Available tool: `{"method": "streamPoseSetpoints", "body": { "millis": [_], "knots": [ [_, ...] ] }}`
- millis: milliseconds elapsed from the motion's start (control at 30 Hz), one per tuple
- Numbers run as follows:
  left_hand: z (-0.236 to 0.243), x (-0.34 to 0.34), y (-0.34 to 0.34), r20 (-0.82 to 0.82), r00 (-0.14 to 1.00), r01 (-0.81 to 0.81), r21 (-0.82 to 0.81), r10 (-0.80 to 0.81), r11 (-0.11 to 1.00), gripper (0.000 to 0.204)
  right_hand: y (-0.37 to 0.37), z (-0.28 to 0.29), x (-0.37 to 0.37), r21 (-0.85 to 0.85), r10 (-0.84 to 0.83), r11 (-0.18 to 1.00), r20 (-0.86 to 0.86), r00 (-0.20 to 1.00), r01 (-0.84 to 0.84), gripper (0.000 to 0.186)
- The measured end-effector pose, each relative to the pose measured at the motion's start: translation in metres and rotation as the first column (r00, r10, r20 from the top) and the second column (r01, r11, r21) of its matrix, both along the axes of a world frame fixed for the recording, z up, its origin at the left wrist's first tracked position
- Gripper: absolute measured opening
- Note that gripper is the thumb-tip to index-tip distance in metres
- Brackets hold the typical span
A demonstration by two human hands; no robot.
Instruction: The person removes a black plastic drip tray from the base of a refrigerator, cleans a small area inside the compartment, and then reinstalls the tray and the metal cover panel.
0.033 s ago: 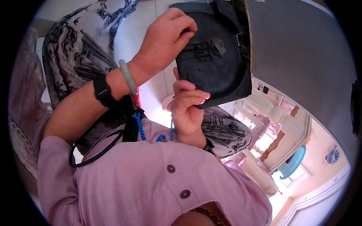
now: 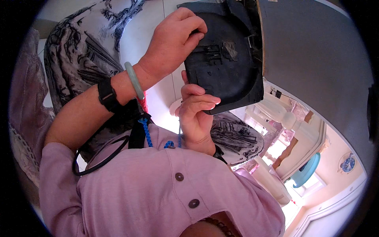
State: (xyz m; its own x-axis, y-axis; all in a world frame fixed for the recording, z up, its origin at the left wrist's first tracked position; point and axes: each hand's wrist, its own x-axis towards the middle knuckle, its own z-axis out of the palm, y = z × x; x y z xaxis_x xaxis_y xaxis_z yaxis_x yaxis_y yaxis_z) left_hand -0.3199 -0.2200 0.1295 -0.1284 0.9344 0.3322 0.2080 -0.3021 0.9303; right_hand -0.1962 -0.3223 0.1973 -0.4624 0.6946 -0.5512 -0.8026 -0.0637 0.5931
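Item: black moulded plastic panel, rounded lower edge, raised ribs + rough patch on facing side. Held up betw. both hands, tilted.

L hand: closed on panel's left edge, fingers curled over the top rim, thumb side toward wearer. Wrist carries pale green bangle w/ black wristband just behind it.

R hand: below panel, fingers curled, tips touching panel's lower edge; grip looks loose, thumb up against underside.

Near hands: black cord loop + blue braided cord hang under L wrist. Lilac buttoned shirt fills lower view. Grey-black patterned fabric behind L forearm, more of same under R hand
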Motion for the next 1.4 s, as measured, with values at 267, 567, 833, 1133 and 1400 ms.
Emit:
{"method": "streamPoseSetpoints", "body": {
  "millis": [267,567,833,1133,1400],
  "knots": [
    [0.004,-0.002,0.000,0.017,1.000,-0.007,-0.008,0.007,1.000,0.011,0.001,0.004,-0.005,-0.005,-0.022,1.000,0.008,1.000,0.022,0.055],
    [0.006,-0.006,-0.002,0.013,1.000,0.000,-0.016,0.000,1.000,0.013,0.001,0.006,-0.008,-0.035,-0.043,0.999,-0.073,0.996,0.041,0.053],
    [0.008,-0.008,-0.007,-0.077,0.997,-0.010,-0.005,0.009,1.000,0.019,-0.001,0.001,-0.014,-0.069,-0.010,0.998,0.006,1.000,0.011,0.056],
    [0.000,-0.007,-0.010,-0.124,0.991,0.035,-0.050,-0.041,0.998,0.016,0.000,-0.009,-0.014,-0.126,0.081,0.989,0.041,0.996,-0.075,0.010],
    [-0.007,-0.001,-0.015,-0.104,0.992,0.057,-0.125,-0.071,0.991,0.012,-0.003,-0.019,-0.005,-0.116,0.162,0.982,0.144,0.976,-0.146,0.013]
  ]
}}
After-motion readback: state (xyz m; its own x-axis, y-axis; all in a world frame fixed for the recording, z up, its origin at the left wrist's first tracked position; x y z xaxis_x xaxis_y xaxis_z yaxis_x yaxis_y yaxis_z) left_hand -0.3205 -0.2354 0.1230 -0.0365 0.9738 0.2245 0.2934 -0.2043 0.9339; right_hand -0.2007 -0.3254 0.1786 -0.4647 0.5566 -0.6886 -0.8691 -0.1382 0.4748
